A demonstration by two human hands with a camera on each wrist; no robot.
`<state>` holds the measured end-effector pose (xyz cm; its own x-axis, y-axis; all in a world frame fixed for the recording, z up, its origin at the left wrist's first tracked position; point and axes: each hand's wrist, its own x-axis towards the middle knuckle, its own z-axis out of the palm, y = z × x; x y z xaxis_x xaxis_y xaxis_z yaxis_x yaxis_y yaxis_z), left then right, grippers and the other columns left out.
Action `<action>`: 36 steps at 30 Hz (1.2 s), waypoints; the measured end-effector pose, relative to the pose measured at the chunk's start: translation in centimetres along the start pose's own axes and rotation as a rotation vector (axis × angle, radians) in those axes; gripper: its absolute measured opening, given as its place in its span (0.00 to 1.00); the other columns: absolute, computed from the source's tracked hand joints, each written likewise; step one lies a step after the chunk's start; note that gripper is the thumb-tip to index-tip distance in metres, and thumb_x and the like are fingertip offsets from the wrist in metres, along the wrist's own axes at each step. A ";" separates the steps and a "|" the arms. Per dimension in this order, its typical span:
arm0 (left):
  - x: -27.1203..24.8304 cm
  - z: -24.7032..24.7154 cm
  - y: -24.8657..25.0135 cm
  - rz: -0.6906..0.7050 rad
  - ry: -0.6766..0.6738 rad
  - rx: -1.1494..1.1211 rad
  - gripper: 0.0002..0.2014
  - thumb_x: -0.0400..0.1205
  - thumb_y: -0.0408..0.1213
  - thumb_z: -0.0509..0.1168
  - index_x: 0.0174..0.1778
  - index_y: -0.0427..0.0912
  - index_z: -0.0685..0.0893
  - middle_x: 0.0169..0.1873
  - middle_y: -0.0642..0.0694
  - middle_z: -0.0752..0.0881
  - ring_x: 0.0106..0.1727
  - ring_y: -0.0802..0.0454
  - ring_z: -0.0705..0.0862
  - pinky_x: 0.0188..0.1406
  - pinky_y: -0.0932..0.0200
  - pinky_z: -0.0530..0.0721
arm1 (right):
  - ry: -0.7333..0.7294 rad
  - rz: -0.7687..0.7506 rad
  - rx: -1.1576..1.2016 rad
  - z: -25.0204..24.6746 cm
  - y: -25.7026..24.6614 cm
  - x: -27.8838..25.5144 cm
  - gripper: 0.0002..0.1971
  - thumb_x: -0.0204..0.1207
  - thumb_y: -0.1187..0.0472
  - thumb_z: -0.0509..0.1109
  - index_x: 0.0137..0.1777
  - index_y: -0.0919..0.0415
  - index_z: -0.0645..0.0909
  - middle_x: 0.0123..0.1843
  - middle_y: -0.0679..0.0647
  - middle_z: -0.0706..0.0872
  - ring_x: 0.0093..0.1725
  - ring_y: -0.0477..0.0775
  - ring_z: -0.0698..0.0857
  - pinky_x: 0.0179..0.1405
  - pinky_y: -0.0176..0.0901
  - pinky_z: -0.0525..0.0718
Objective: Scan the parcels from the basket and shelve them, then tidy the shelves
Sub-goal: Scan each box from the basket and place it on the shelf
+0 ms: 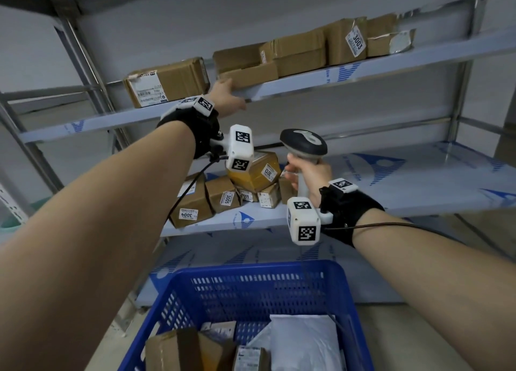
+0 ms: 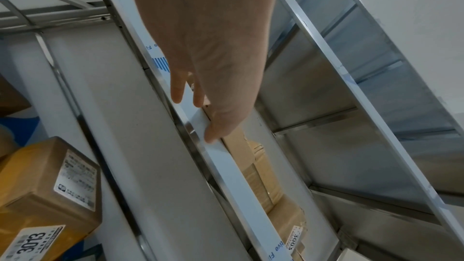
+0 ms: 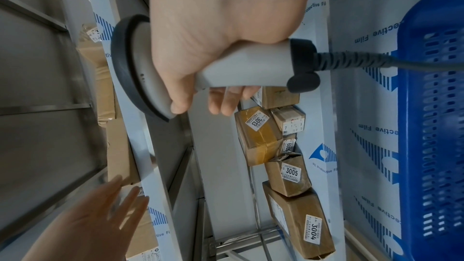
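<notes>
Head view: left hand (image 1: 227, 98) is reaching to the upper shelf (image 1: 349, 76), flat fingers lying against a low cardboard parcel (image 1: 248, 73) at the front lip, gripping nothing; probably seating it back so it isn't overhanging. Right hand (image 1: 308, 176) is wrapping the scanner (image 1: 304, 144) handle, head pointing at the shelving, likely parked ready for the next label. Basket (image 1: 251, 284) is sitting below with parcels and a white mailer (image 1: 304, 340) unshelved, so the job looks far from done.

Left wrist view: fingertips (image 2: 212, 136) are touching the shelf edge (image 2: 233, 164) with the parcel just behind; fingers straight, nothing pinched.

Right wrist view: fingers (image 3: 226, 102) are curling round the scanner (image 3: 226, 66) grip, cable trailing toward the basket (image 3: 431, 106); labelled boxes 3013 (image 3: 258, 138), 3005 (image 3: 288, 176), 3004 (image 3: 298, 223) are huddling on the middle shelf, some tilted; will need squaring.
</notes>
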<state>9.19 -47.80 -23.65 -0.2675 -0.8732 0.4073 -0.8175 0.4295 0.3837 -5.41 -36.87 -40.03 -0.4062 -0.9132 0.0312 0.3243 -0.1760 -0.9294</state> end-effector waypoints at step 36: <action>-29.2 31.6 -25.3 -0.752 -0.909 -0.107 0.21 0.81 0.41 0.69 0.62 0.28 0.81 0.59 0.29 0.83 0.55 0.35 0.83 0.42 0.49 0.77 | -0.057 0.812 -0.412 -4.9 29.8 -5.2 0.17 0.75 0.51 0.75 0.51 0.65 0.77 0.33 0.58 0.83 0.31 0.56 0.84 0.47 0.57 0.84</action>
<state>21.58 -40.42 -71.46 -0.0377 -0.7394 -0.6722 -0.8891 -0.2823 0.3603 2.19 -35.56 -69.70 -0.1403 -0.7178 -0.6820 0.1567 0.6640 -0.7311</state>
